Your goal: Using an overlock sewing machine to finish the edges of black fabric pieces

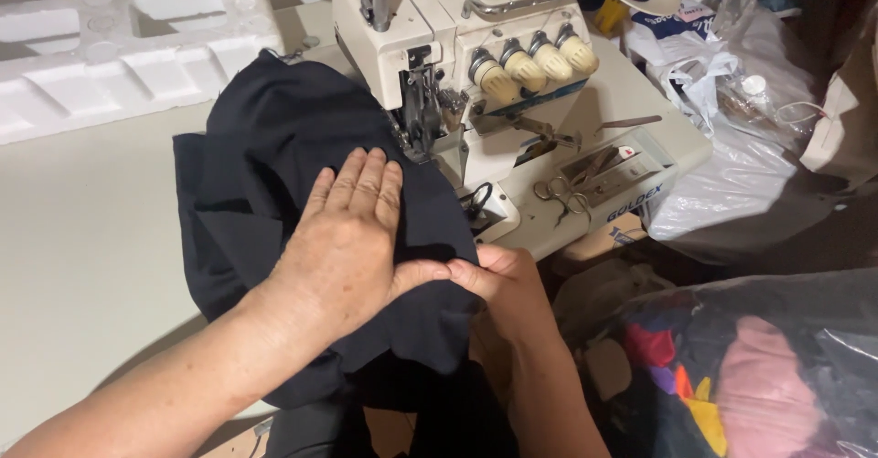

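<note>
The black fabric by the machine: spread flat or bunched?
Mostly flat: the left hand presses the black fabric against the table; its near edge hangs down.

The dark cloth [274, 156] looked matt and soft. The sewing machine [439, 28] had a smooth cream casing with a mild sheen and bright metal parts. The tabletop [82, 238] was smooth and matt; the foam block [119, 46] was white and grainy; the plastic bags [732, 156] were glossy.

My left hand [352, 234] lies flat on the black cloth [274, 147], fingers spread toward the needle of the cream overlock machine [476, 74]. My right hand [498, 280] pinches the cloth's edge at the bench [82, 238] front. Scissors [562, 193] rest on the machine's bed.
</note>
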